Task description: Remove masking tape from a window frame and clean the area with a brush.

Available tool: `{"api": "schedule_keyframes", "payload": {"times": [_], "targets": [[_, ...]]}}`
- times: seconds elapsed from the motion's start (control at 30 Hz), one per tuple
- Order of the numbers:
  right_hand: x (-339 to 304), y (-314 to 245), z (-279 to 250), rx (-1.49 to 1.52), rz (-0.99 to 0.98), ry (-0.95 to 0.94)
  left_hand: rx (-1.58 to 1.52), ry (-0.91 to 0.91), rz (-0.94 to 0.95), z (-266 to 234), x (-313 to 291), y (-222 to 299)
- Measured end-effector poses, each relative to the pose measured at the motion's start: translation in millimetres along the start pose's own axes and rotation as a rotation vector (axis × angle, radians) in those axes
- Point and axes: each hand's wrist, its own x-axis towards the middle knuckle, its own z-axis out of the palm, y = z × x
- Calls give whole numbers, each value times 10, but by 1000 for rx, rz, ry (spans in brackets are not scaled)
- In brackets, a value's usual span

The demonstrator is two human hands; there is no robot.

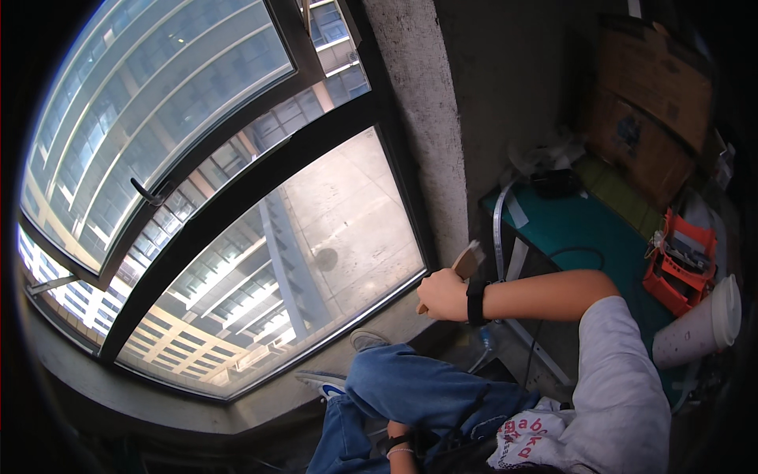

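Observation:
My right hand point(444, 296) is closed around the wooden handle of a flat brush point(466, 261), beside the lower right corner of the window frame. Pale bristles point up and away from the fist, and a bit of the handle shows below the fingers. A black band point(474, 302) circles that wrist. Low in the view, my left hand point(396, 429) is mostly hidden by my jeans point(426, 385); only its wrist area with a dark band shows, so its fingers cannot be made out.
A large dark-framed window point(237, 186) fills the left, its upper pane tilted open with a handle point(148, 192). At right, a green table point(545, 217) bears an orange-red plastic holder point(673, 288), a lidded cup point(695, 325) and a cardboard box point(647, 110). A concrete ledge point(260, 403) runs below the window.

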Motion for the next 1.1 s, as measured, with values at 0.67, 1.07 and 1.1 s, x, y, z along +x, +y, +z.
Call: {"api": "schedule_keyframes", "payload": {"times": [0.67, 1.07, 1.1], "targets": [[117, -53, -112, 88, 11, -81, 0, 6, -3, -19, -24, 20], [824, 602, 907, -336, 122, 149, -8, 3, 3, 19, -62, 7], [825, 596, 954, -334, 116, 145, -12, 6, 0, 13, -64, -3]]}}
